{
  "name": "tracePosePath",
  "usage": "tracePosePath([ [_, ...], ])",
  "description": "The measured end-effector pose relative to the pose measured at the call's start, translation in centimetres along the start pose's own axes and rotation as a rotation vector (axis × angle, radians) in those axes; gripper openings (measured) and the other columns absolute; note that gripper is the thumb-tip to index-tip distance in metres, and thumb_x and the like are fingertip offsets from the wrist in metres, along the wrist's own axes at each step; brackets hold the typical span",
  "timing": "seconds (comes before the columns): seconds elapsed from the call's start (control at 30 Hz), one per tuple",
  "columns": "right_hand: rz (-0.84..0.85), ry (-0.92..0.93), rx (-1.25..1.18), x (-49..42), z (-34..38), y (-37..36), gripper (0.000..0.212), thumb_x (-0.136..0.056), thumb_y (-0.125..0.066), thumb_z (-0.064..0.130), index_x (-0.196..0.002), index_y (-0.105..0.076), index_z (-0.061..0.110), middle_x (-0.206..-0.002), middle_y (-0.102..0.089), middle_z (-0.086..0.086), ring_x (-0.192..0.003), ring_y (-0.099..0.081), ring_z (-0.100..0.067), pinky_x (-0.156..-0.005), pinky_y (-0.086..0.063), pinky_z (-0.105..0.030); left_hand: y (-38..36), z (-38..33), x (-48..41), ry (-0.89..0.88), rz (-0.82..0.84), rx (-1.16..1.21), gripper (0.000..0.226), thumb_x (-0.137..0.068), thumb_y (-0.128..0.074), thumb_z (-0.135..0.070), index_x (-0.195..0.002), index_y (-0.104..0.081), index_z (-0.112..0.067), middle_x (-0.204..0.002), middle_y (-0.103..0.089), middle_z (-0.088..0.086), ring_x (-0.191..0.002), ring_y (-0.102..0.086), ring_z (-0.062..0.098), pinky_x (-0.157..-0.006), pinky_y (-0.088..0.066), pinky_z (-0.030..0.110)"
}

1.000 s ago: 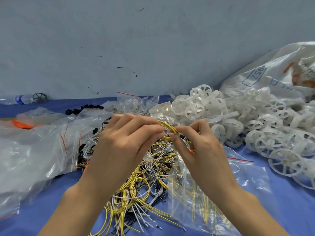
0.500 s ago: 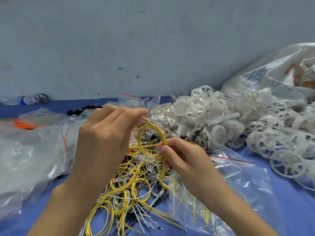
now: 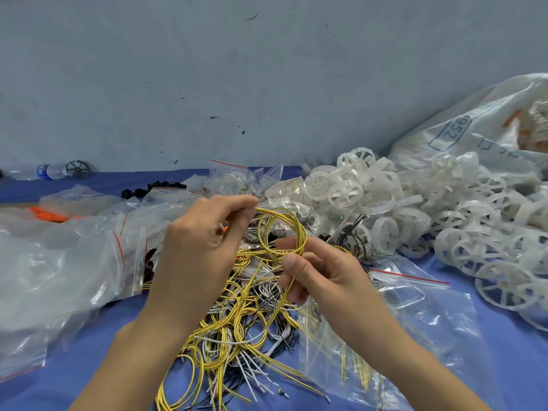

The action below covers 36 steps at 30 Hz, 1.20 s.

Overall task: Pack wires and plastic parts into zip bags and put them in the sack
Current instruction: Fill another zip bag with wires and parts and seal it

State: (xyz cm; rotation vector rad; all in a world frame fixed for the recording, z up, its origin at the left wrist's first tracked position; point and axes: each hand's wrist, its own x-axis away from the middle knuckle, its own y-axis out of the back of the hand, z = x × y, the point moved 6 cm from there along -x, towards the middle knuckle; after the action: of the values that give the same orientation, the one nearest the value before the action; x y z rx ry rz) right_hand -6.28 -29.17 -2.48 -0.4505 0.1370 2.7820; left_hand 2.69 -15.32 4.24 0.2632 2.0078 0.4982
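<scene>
**Blue tabletop crowded, coil ready to spring loose**

On the blue tabletop (image 3: 89,351), below a grey wall, the left hand (image 3: 198,256) pinches the top of a yellow wire coil (image 3: 302,232) at frame centre. The right hand (image 3: 323,277) pinches its lower side between thumb and fingers. Both grips are slight. If either slips, the springy loops probably unwind into the wire pile (image 3: 231,330) beneath. The coil's tail trails into that pile and may drag others along. The zip bag (image 3: 415,315) at lower right lies flat, so its mouth could snag the coil.
</scene>
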Motion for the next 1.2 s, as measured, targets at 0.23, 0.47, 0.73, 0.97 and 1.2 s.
tracePosePath([
  [0.23, -0.035, -0.081, -0.098, 0.3, -0.2, 0.4, 0.018, -0.101, -0.049, 0.013, -0.102, -0.067, 0.012, -0.080, -0.072, -0.007, -0.067, -0.065, -0.018, -0.063, -0.052, -0.023, -3.0, 2.2, 2.0, 0.439, 0.148, 0.380, 0.014, -0.095, -0.060, -0.028, -0.100, -0.072, -0.034, -0.086, -0.073, -0.011, -0.073, -0.066, 0.012, -0.062, -0.053, 0.027],
  [0.47, -0.087, -0.157, -0.181, 0.1, -0.6, 1.0, 0.023, -0.100, -0.045, 0.006, -0.095, -0.067, 0.008, -0.079, -0.071, -0.011, -0.066, -0.066, -0.019, -0.063, -0.056, -0.026, -6.9, 1.8, 5.5, 0.820, 0.358, 0.741, 0.023, -0.101, -0.048, -0.025, -0.091, -0.069, -0.022, -0.084, -0.073, -0.001, -0.076, -0.071, 0.015, -0.063, -0.059, 0.029],
  [0.73, -0.061, -0.285, -0.161, 0.0, -2.2, 1.4, 0.024, -0.098, -0.051, 0.012, -0.089, -0.072, 0.016, -0.086, -0.074, -0.002, -0.071, -0.068, -0.020, -0.065, -0.057, -0.026, -7.5, 1.9, 6.9, 0.708, 0.475, 0.544, 0.027, -0.103, -0.041, -0.033, -0.085, -0.062, -0.029, -0.059, -0.055, -0.010, -0.043, -0.042, 0.007, -0.041, -0.033, 0.019],
  [0.97, -0.035, -0.505, -0.583, 0.1, -3.2, 2.0, 0.024, -0.081, -0.063, 0.041, -0.072, -0.072, 0.022, -0.075, -0.062, 0.001, -0.055, -0.052, -0.011, -0.053, -0.046, -0.023, -6.0, 2.0, 6.8, 0.319, 0.477, 0.099, 0.033, -0.095, -0.027, -0.058, -0.096, -0.057, -0.045, -0.067, -0.063, -0.004, -0.061, -0.057, 0.008, -0.059, -0.042, 0.023],
  [1.2, 0.023, -0.569, -0.583, 0.2, -3.1, 2.6, 0.032, -0.093, -0.054, 0.038, -0.084, -0.078, 0.019, -0.066, -0.051, 0.007, -0.039, -0.034, -0.006, -0.044, -0.035, -0.019, -4.9, 2.6, 5.6, 0.232, 0.476, 0.102, 0.030, -0.096, -0.034, -0.055, -0.090, -0.060, -0.041, -0.051, -0.048, -0.012, -0.046, -0.042, 0.008, -0.051, -0.034, 0.017],
])
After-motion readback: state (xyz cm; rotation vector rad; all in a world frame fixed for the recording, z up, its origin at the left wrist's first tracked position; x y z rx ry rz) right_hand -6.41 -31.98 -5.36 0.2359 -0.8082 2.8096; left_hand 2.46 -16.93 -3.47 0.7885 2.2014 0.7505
